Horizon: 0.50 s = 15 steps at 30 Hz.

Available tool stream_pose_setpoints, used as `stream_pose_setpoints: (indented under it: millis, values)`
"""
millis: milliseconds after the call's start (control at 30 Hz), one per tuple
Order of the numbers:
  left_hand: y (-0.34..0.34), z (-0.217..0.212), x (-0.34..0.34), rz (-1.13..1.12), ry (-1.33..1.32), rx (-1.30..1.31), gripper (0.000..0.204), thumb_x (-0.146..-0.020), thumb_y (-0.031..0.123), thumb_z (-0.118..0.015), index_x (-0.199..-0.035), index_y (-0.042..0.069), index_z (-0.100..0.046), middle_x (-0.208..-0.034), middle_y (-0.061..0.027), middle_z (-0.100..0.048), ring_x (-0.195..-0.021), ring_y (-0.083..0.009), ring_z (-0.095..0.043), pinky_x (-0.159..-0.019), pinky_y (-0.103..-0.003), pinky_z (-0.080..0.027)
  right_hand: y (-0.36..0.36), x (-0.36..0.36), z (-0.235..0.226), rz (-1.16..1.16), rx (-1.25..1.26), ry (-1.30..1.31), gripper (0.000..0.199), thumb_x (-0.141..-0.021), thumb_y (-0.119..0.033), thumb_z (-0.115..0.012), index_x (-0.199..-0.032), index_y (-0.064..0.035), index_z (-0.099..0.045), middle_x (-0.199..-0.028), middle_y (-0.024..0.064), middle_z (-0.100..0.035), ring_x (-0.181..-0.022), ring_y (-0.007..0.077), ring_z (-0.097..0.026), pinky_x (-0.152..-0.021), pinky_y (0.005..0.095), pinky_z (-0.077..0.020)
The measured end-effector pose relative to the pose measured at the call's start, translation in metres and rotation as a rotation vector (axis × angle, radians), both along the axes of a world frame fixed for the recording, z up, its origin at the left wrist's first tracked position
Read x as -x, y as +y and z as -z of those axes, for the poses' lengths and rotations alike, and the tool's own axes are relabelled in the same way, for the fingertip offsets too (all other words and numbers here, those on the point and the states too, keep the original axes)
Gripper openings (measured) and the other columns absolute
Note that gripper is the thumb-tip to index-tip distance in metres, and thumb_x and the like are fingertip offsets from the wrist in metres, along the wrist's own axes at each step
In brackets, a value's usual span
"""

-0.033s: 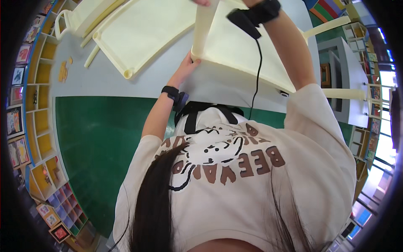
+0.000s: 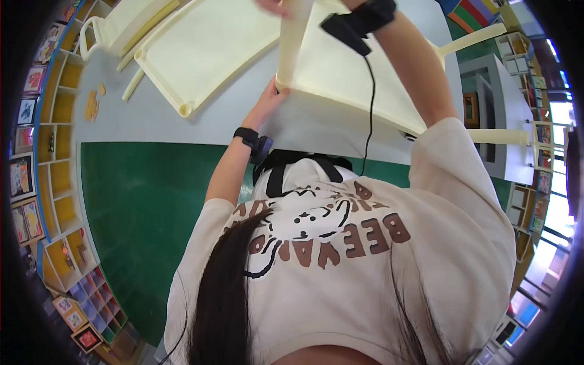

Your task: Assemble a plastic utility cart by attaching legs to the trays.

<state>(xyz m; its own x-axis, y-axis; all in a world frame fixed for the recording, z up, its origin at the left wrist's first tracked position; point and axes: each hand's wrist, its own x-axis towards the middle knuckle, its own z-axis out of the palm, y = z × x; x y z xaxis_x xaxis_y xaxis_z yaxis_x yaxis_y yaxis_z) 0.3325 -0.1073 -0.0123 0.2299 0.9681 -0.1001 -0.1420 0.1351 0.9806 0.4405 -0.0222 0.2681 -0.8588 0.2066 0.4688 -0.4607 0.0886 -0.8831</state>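
Note:
A cream plastic tabletop (image 2: pixel 347 73) lies upside down on the grey worktable, with a round leg (image 2: pixel 295 45) standing at its near left corner. My left hand (image 2: pixel 266 102) grips that corner, thumb on the rim beside the leg's base and the other fingers mostly hidden. Over the top of the leg reaches my right arm; only blurred fingers of my right hand (image 2: pixel 272 6) show at the upper edge, left of the leg. Whether they touch it cannot be made out. More legs (image 2: pixel 473 40) extend from the tabletop's right side.
A second cream panel (image 2: pixel 207 55) with corner sockets lies to the left, beside loose legs (image 2: pixel 149 24) and a white chair-like piece (image 2: pixel 91 36). Small tan pieces (image 2: pixel 91 106) rest on the grey worktable (image 2: pixel 152 125). A black cable (image 2: pixel 371 109) hangs from my right wrist. Shelves line both sides.
My right hand and wrist have shifted slightly left, its fingers now beyond the leg's left side. My left hand keeps its place at the corner.

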Motion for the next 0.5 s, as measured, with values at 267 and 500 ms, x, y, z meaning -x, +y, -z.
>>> stream_pose_setpoints:
  millis: [267,500]
  values:
    - [-0.001,0.007,0.004,-0.012,0.069,-0.020,0.059,-0.080,0.030,-0.054,-0.126,0.007,-0.025,-0.122,-0.0076,-0.038,-0.115,-0.0175,-0.031,-0.095,-0.032,-0.023,0.018,0.013,0.029,-0.445,0.252,0.020,0.016,-0.067,-0.010,-0.058,-0.059,-0.0017,-0.046,-0.047,0.0008,-0.044,-0.039,0.0077,-0.040,-0.036,0.0182,-0.0297]
    - [-0.003,0.003,-0.009,-0.082,0.075,-0.028,0.056,-0.081,0.032,-0.053,-0.124,0.006,-0.028,-0.120,-0.0073,-0.039,-0.114,-0.0173,-0.031,-0.095,-0.032,-0.022,-0.002,-0.002,0.030,-0.103,0.382,-0.040,0.014,-0.065,-0.006,-0.058,-0.059,-0.0015,-0.046,-0.048,0.0008,-0.043,-0.038,0.0079,-0.040,-0.035,0.0182,-0.0292]
